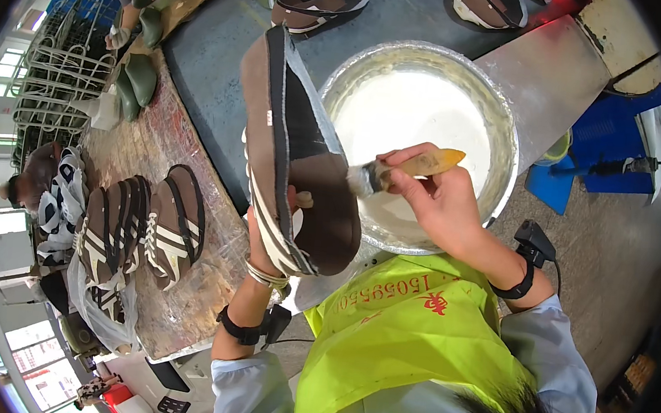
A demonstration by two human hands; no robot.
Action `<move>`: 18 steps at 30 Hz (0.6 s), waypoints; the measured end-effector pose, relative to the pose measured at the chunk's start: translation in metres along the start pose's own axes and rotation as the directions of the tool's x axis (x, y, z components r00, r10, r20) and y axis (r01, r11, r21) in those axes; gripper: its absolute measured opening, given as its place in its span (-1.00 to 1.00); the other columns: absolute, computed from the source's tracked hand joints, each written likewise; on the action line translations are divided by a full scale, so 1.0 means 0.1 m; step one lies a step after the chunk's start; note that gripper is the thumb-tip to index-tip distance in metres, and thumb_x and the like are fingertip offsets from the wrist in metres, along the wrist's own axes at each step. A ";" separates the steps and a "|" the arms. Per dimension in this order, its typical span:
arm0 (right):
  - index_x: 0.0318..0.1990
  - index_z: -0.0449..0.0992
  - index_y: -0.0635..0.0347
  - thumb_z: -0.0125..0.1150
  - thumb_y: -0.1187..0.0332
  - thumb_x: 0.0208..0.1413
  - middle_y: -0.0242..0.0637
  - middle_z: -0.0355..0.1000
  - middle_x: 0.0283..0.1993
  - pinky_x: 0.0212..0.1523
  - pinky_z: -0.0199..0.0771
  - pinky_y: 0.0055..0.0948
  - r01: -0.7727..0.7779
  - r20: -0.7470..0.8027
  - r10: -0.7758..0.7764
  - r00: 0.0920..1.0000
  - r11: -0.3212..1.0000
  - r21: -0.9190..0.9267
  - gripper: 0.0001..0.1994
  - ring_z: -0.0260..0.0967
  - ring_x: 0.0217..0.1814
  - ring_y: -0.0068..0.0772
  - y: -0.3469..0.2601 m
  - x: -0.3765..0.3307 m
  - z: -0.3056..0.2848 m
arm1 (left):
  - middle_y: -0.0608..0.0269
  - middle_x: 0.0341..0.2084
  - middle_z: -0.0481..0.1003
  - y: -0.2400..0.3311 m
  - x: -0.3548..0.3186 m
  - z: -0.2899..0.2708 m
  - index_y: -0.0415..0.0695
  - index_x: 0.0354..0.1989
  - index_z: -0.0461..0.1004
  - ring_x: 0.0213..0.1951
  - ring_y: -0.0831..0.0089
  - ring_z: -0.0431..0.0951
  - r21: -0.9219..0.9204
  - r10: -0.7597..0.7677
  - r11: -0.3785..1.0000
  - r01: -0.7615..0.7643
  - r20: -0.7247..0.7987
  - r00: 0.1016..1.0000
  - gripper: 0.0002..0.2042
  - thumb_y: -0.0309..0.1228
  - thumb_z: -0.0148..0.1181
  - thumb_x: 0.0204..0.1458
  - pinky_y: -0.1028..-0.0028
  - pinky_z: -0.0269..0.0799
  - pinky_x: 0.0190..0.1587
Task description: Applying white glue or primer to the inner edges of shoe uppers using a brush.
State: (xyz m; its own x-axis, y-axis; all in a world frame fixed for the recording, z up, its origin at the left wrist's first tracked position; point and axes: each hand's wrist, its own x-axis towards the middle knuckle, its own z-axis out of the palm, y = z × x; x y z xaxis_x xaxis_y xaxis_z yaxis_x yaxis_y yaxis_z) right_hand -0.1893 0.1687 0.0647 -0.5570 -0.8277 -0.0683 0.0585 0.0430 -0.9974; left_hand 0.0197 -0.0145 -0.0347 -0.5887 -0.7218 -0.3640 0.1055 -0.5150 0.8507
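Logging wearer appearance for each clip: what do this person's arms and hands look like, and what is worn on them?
Both hands are bare, without gloves. The left hand has pale bands around its wrist, and below them a black strap with a small black device. The right hand has a black wrist strap carrying a black box with a cable. Light grey-white sleeves are pushed up, beside a yellow-green vest with red markings.

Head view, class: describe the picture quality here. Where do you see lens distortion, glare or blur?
Head view: fisheye bending curves the table edge and leaves a black rim around the frame; glare washes out the white liquid in the metal basin and the windows at far left; the brush in the right hand and the shoe upper held by the left hand stay fairly sharp.
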 end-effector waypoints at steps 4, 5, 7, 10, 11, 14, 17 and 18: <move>-0.19 0.38 0.37 0.02 0.58 0.12 -0.19 0.44 -0.18 -0.15 0.46 -0.54 -0.090 0.186 0.087 0.979 0.996 0.010 -0.88 0.40 -0.16 -0.53 -0.10 -0.04 0.05 | 0.10 -0.24 0.49 -0.25 0.20 -0.55 -0.23 -0.04 0.37 -0.17 0.35 0.52 -0.245 -0.136 0.963 0.110 -0.093 0.986 -0.68 -0.26 -0.14 0.21 0.43 0.43 -0.02; -0.19 0.38 0.38 0.02 0.59 0.11 -0.18 0.45 -0.15 -0.10 0.44 -0.53 -0.065 0.116 0.074 0.991 0.995 -0.079 -0.88 0.39 -0.12 -0.52 -0.04 0.00 0.02 | 0.10 -0.23 0.47 -0.12 0.15 -0.28 -0.25 -0.04 0.34 -0.23 0.35 0.55 -0.100 -0.022 0.995 0.014 -0.077 0.997 -0.73 -0.33 -0.07 0.20 0.42 0.45 -0.07; -0.18 0.37 0.38 0.02 0.60 0.11 -0.17 0.45 -0.13 -0.08 0.42 -0.54 0.064 0.048 -0.059 0.997 0.992 -0.109 -0.88 0.39 -0.11 -0.51 0.07 0.13 -0.01 | 0.11 -0.25 0.47 0.35 -0.19 0.47 -0.26 -0.04 0.31 -0.26 0.36 0.55 0.182 0.049 0.982 -0.046 -0.013 0.999 -0.74 -0.38 -0.03 0.17 0.42 0.47 -0.10; -0.21 0.42 0.35 0.09 0.55 0.07 -0.20 0.47 -0.23 -0.28 0.43 -0.56 0.372 -0.093 -0.390 0.916 0.914 -0.163 -0.87 0.46 -0.30 -0.41 0.10 0.29 0.09 | 0.13 -0.34 0.49 0.47 -0.31 0.64 -0.29 0.00 0.26 -0.30 0.38 0.55 0.398 0.122 0.908 -0.131 0.049 0.991 -0.71 -0.48 0.05 0.12 0.41 0.50 -0.18; -0.19 0.41 0.35 0.09 0.56 0.07 -0.19 0.47 -0.20 -0.22 0.42 -0.55 0.439 -0.087 -0.453 0.887 0.888 -0.140 -0.86 0.45 -0.25 -0.40 0.04 0.30 0.12 | 0.14 -0.33 0.49 0.46 -0.30 0.58 -0.28 0.00 0.26 -0.30 0.40 0.55 0.472 0.118 0.872 -0.130 0.054 0.992 -0.71 -0.48 0.05 0.12 0.41 0.49 -0.18; -0.17 0.40 0.32 0.08 0.57 0.08 -0.18 0.45 -0.14 -0.07 0.39 -0.52 0.456 -0.024 -0.460 0.888 0.885 -0.093 -0.84 0.43 -0.11 -0.37 0.05 0.21 0.11 | 0.15 -0.30 0.50 0.25 -0.17 0.34 -0.26 0.00 0.30 -0.28 0.42 0.54 0.607 0.299 0.748 -0.269 0.054 0.953 -0.72 -0.48 0.05 0.12 0.42 0.47 -0.16; -0.17 0.41 0.34 0.05 0.54 0.10 -0.21 0.47 -0.19 -0.12 0.41 -0.51 0.264 0.023 -0.264 0.964 0.964 0.022 -0.86 0.43 -0.17 -0.42 0.22 0.03 0.15 | 0.17 -0.29 0.51 -0.02 0.16 0.08 -0.25 -0.03 0.36 -0.26 0.41 0.54 0.659 0.592 0.599 -0.455 0.018 0.805 -0.74 -0.47 0.07 0.11 0.42 0.46 -0.16; -0.17 0.41 0.34 0.05 0.54 0.10 -0.21 0.47 -0.19 -0.12 0.41 -0.51 0.260 0.022 -0.261 0.965 0.965 0.027 -0.86 0.43 -0.17 -0.42 0.25 -0.03 0.12 | 0.18 -0.30 0.52 0.03 0.22 0.17 -0.25 -0.05 0.40 -0.26 0.40 0.54 0.653 0.686 0.556 -0.514 -0.011 0.728 -0.75 -0.47 0.10 0.10 0.43 0.45 -0.17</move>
State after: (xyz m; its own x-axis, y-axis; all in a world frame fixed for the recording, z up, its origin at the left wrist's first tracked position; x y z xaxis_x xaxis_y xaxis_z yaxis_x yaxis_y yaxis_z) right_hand -0.1761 0.1652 0.0402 -0.5349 -0.8222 0.1947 -0.0659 -0.1891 -0.9797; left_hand -0.0062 -0.0236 -0.0339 -0.3471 -0.8836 0.3143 -0.1614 0.3865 0.9081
